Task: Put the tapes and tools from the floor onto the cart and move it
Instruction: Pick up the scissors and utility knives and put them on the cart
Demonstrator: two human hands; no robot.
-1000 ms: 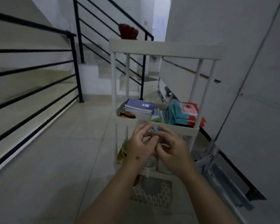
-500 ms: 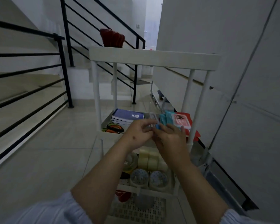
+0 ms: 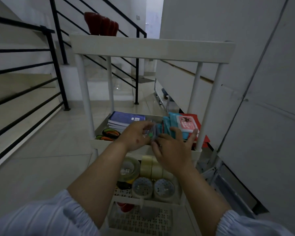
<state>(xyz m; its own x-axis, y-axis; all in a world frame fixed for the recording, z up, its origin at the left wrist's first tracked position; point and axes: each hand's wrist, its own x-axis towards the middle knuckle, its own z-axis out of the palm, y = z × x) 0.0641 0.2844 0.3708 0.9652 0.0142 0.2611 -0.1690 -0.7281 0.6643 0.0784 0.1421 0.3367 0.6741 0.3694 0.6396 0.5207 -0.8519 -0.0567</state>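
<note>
A white tiered cart (image 3: pixel 152 48) stands in front of me. Both hands reach into its middle shelf. My left hand (image 3: pixel 136 137) pinches a small clear plastic item (image 3: pixel 154 132) with a green spot. My right hand (image 3: pixel 172 150) touches the same item, its fingers spread against teal packets (image 3: pixel 169 123). Blue notebooks (image 3: pixel 124 119) and orange-and-black tools (image 3: pixel 109 133) lie on that shelf at the left. On the lower shelf sit several tape rolls (image 3: pixel 148 166), clear and beige, with two more rolls (image 3: pixel 153 188) in front.
Red objects (image 3: pixel 100 23) stand on the cart's top shelf. Black stair railings (image 3: pixel 56 48) run along the left and behind the cart. A white wall (image 3: pixel 245 65) lies close on the right, with metal frame pieces (image 3: pixel 225 181) at its foot. Tiled floor (image 3: pixel 41 150) spreads to the left.
The view has drawn closer to the cart and tilted down. Both hands moved from in front of the cart's edge into the middle shelf, the right fingers spreading against the teal packets.
</note>
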